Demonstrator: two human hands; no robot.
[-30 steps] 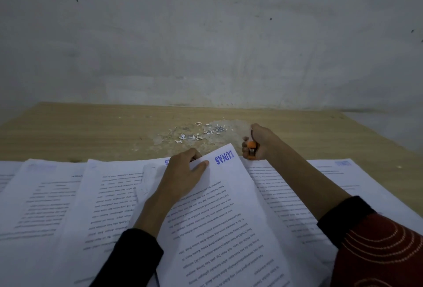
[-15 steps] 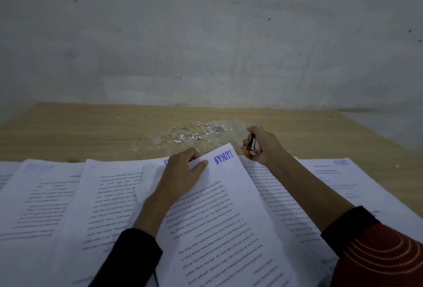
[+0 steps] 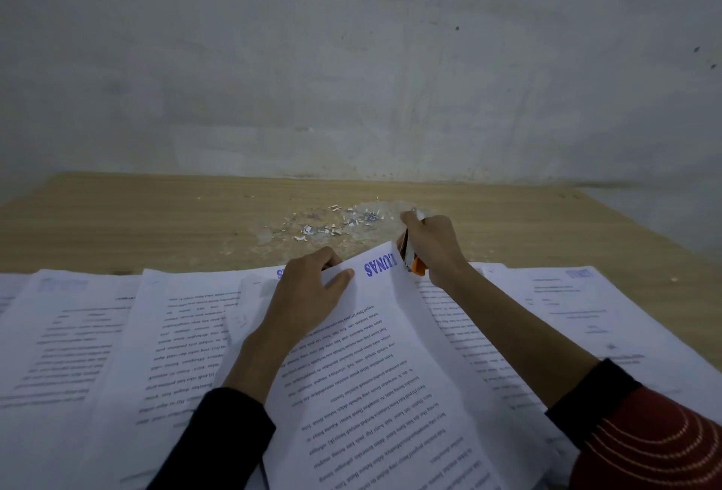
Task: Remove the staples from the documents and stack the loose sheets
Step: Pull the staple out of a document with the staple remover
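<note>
The document (image 3: 383, 364) lay tilted over other sheets (image 3: 117, 333) that covered the near table from left to right. The left hand (image 3: 308, 294) pinched its far edge, thumb flat on the page and fingers curled over the top. At its far right corner the right hand (image 3: 433, 247) was wrapped tightly round an orange remover (image 3: 411, 257) touching that corner, and beyond lay scattered staples (image 3: 336, 222) on the bare table (image 3: 136, 216), open up to the wall (image 3: 351, 59).
</note>
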